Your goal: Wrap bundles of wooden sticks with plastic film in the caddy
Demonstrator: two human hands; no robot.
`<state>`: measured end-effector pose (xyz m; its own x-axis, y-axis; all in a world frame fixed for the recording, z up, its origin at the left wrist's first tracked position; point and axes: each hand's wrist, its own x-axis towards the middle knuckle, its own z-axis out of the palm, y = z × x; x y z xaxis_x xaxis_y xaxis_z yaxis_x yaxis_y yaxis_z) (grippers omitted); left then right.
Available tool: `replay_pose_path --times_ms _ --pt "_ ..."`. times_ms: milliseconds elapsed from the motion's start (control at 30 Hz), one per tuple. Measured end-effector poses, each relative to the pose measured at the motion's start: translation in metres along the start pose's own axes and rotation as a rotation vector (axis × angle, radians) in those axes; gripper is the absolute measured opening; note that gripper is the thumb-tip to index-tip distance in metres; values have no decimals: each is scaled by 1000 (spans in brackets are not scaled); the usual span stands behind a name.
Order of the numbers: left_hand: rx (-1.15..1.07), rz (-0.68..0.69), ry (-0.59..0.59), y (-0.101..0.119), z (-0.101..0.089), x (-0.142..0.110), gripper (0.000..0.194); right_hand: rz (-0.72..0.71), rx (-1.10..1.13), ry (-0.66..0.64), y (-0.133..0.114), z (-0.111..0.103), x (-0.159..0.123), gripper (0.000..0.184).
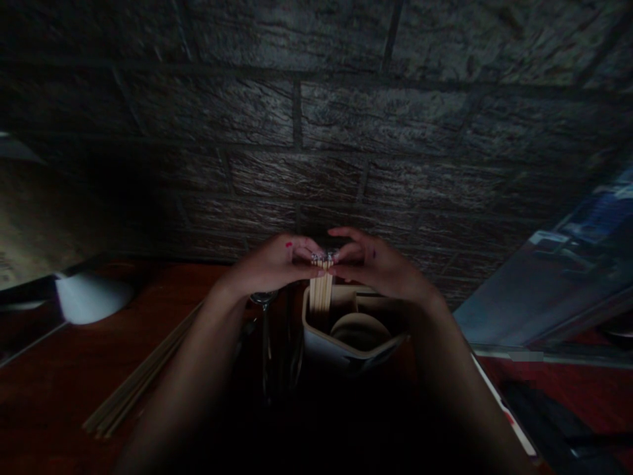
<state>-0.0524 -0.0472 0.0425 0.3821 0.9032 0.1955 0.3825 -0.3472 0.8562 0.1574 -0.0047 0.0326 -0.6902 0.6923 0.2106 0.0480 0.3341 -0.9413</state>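
Observation:
A bundle of light wooden chopsticks (321,293) with patterned top ends stands upright in the left part of a pale-rimmed container (316,330). My left hand (281,260) pinches the bundle near its top from the left. From the right, my right hand (373,264) holds the same tops between thumb and fingers, one finger stretched out. Inside the container, to the right of the chopsticks, is a round, pale object (361,326). The lower ends of the bundle are hidden by the container's wall.
More chopsticks (143,373) lie on the reddish wooden table (44,389) at left. A metal spoon (266,330) and other dim cutlery lie left of the container. A white, cup-like object (91,298) is further left. A stone-block wall (316,125) rises behind.

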Motion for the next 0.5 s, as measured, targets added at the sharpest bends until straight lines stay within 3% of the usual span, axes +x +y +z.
replay_pose_path --times_ms 500 --pt "-1 4 -4 0 0 0 22 -4 -5 -13 0 0 0 61"
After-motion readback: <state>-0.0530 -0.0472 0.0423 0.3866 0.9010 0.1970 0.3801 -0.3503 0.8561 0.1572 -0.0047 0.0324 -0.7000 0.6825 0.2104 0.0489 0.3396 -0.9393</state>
